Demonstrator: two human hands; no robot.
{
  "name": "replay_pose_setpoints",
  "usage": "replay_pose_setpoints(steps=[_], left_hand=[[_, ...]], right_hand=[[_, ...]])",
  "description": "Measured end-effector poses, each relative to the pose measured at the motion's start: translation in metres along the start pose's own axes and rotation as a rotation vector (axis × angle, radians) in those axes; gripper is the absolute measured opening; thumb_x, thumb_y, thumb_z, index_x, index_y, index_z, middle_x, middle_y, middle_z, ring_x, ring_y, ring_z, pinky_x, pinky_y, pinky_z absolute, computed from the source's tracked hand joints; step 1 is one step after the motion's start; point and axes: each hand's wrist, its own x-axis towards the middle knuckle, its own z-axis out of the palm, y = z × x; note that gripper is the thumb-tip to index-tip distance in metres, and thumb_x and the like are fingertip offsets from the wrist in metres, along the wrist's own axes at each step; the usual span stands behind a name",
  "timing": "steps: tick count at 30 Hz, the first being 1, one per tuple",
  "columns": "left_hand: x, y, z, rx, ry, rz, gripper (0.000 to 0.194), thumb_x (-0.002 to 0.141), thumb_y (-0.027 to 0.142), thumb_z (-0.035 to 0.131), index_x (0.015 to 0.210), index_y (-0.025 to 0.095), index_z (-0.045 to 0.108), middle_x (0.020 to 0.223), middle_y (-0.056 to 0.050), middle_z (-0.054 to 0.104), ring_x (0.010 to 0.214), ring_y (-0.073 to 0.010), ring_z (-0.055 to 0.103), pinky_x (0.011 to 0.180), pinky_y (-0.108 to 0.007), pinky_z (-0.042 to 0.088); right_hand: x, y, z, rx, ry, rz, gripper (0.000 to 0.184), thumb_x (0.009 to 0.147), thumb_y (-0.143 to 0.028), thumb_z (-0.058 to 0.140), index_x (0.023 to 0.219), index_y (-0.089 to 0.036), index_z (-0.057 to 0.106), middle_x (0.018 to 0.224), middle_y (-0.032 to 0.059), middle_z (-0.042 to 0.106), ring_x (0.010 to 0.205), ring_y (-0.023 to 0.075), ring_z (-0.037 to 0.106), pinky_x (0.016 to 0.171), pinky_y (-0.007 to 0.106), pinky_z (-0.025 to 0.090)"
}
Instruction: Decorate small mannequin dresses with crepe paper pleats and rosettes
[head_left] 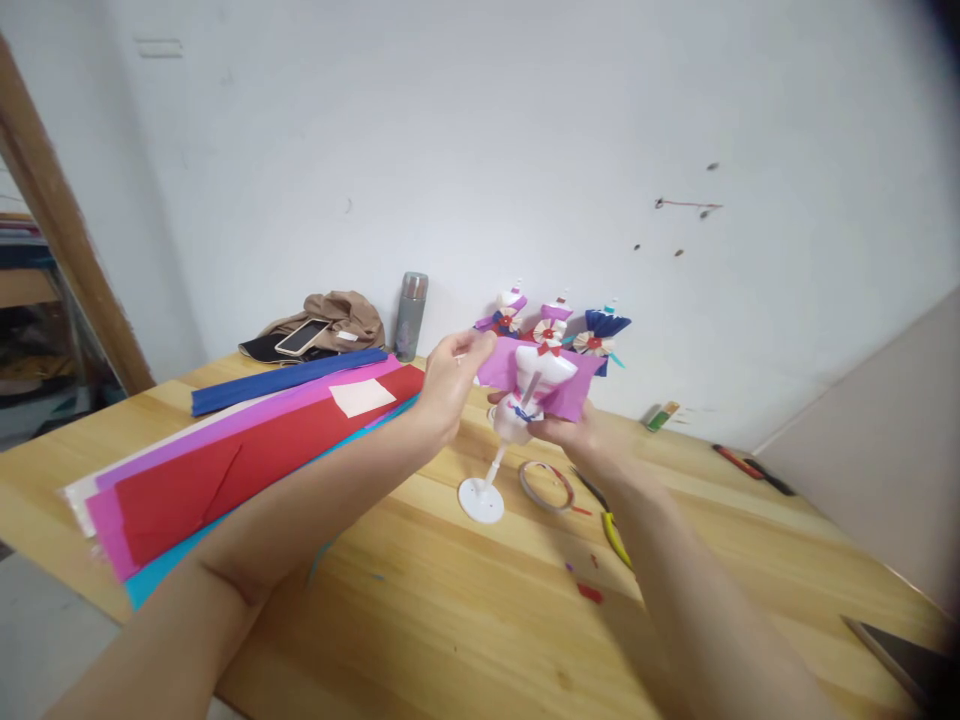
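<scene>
Purple crepe paper [581, 385] spans the back of a tilted white miniature dress form [546, 370] above a wooden table [450, 620], as seen from the head camera. The left hand [454, 375] has its fingers pinched on the sheet's left edge; the right hand [577, 435] is at its lower right, beside the form's waist, fingers partly hidden, their grip impossible to tell. Paper looks light, soft and easily creased or torn, best taken by its edges; the form, apparently light, smooth plastic, would steady best at its stem [496, 466].

Right fingers [556, 430] partly hidden behind purple paper [571, 385]. Yellow-handled tool [614, 538] partly behind right forearm [690, 570]. Lower-right dark object [904, 655] blurred.
</scene>
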Motion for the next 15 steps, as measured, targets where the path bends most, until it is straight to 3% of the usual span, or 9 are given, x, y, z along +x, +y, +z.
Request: replay_pose_setpoints(steps=[2,6,8,13,15], left_hand=[[0.004,-0.002,-0.002,0.01,-0.012,0.003,0.026,0.084,0.037,0.075,0.099,0.017,0.068,0.113,-0.008,0.069,0.101,-0.0178,0.061,0.088,-0.029,0.044],[0.002,-0.004,-0.003,-0.009,-0.134,0.018,0.025,0.078,0.034,0.08,0.075,0.015,0.065,0.077,-0.001,0.063,0.074,-0.0119,0.057,0.079,-0.027,0.046],[-0.002,-0.004,0.0,0.0,-0.161,0.038,0.028,0.076,0.034,0.08,0.068,0.015,0.062,0.068,0.002,0.059,0.066,-0.0099,0.053,0.073,-0.026,0.046],[-0.012,-0.002,0.006,0.005,-0.149,0.144,0.038,0.083,0.047,0.071,0.065,0.017,0.054,0.065,0.004,0.053,0.063,-0.009,0.05,0.064,-0.023,0.043],[-0.013,0.0,0.008,-0.016,-0.152,0.168,0.032,0.079,0.043,0.075,0.069,0.017,0.057,0.066,0.004,0.055,0.064,-0.009,0.051,0.062,-0.022,0.043]], right_hand=[[0.002,0.007,-0.002,0.0,0.0,-0.005,0.043,0.063,-0.028,0.073,0.106,-0.021,0.071,0.111,0.0116,0.079,0.114,0.0382,0.07,0.094,0.052,0.056],[0.009,0.021,-0.005,0.031,0.038,-0.062,0.045,0.062,-0.028,0.075,0.107,-0.024,0.072,0.112,0.0084,0.078,0.113,0.035,0.069,0.094,0.048,0.056],[0.011,0.026,-0.006,0.059,0.06,-0.06,0.044,0.061,-0.027,0.074,0.105,-0.024,0.072,0.107,0.007,0.078,0.109,0.0339,0.069,0.091,0.046,0.056],[0.01,0.032,-0.006,0.053,0.08,-0.02,0.033,0.067,-0.026,0.067,0.099,-0.025,0.072,0.101,0.005,0.076,0.098,0.0295,0.068,0.085,0.042,0.053],[0.01,0.034,-0.006,0.056,0.075,-0.027,0.033,0.067,-0.024,0.066,0.099,-0.025,0.071,0.1,0.0043,0.076,0.097,0.0288,0.067,0.084,0.042,0.052]])
